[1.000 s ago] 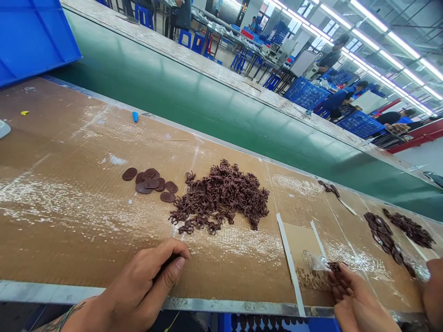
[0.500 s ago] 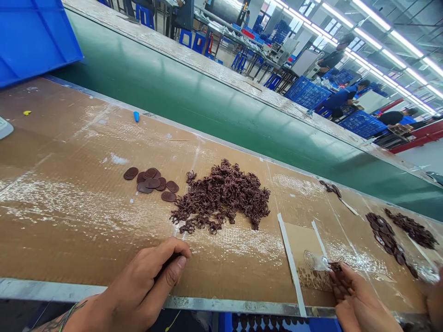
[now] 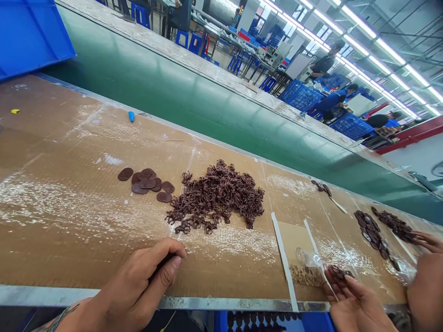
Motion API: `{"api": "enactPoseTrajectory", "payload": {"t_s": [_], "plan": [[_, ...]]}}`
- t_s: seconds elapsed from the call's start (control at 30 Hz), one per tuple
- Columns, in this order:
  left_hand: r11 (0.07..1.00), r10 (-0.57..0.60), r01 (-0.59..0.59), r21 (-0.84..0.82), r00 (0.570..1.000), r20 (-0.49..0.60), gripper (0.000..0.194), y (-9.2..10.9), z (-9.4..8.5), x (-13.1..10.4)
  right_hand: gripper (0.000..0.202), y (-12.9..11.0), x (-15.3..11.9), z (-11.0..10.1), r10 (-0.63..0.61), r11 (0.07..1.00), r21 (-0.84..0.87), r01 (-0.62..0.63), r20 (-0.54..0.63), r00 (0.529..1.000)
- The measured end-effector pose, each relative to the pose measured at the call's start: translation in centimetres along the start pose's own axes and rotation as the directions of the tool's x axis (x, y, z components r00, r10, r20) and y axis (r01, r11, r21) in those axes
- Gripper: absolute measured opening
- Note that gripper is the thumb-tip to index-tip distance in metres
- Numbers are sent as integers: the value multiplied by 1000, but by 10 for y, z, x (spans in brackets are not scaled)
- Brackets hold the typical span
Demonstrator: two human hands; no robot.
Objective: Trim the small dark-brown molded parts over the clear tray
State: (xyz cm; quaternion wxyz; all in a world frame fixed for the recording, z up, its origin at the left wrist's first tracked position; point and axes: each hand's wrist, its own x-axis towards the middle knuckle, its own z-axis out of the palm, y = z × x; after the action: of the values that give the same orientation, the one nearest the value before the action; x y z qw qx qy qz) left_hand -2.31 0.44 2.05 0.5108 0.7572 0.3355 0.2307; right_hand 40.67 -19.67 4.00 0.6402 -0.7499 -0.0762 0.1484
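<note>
The right hand (image 3: 358,297) pinches a dark piece (image 3: 338,272) near the clear round thing (image 3: 313,259), so use a soft grip to stop it bending (I can't tell if the curled left hand (image 3: 140,279) holds anything).

Bright light from overhead tubes (image 3: 359,22), pale sheen on the green belt (image 3: 194,101)

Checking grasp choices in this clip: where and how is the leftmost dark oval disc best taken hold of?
Probably by the outer left rim of the leftmost disc, pinched between thumb and fingertip, coming from the left: it lies flat on the brown work surface, and the other discs are grouped to its right.
</note>
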Motion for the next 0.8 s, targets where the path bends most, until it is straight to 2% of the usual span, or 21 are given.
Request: {"api": "enactPoseTrajectory", "payload": {"t_s": [0.1,0.2,0.33,0.43,0.53,0.63,0.7,0.73,0.8], "plan": [[1000,-14,14,-18,1000,-14,19,-2,3,-2,17,-15,-20,7,109,992,68,-105,-73,991],[998,-54,53,-25,998,-41,23,-1,4,-3,26,-34,-42,17,273,954,172,-247,-149,951],[997,-74,72,-23,995,-63,25,2,5,-3,9,-54,-65,30,364,904,281,-322,-112,925],[997,-69,67,-28,994,-85,27,5,6,-2,18,-63,-79,42,402,850,390,-354,-47,914],[996,-60,53,-66,991,-122,28,7,7,0,22,-70,-91,52,422,822,427,-378,-10,907],[994,-59,49,-102,993,-103,28,6,8,2,27,-72,-94,53,421,813,444,-377,0,907],[995,-42,35,-97,997,-69,28,4,7,2,29,-64,-89,46,371,856,385,-344,4,929],[996,-33,28,-88,998,-56,28,4,7,2,29,-56,-84,42,298,910,307,-278,-19,954],[997,-30,26,-71,998,-51,30,4,6,2,31,-34,-70,32,68,994,90,-59,-106,992]]}}
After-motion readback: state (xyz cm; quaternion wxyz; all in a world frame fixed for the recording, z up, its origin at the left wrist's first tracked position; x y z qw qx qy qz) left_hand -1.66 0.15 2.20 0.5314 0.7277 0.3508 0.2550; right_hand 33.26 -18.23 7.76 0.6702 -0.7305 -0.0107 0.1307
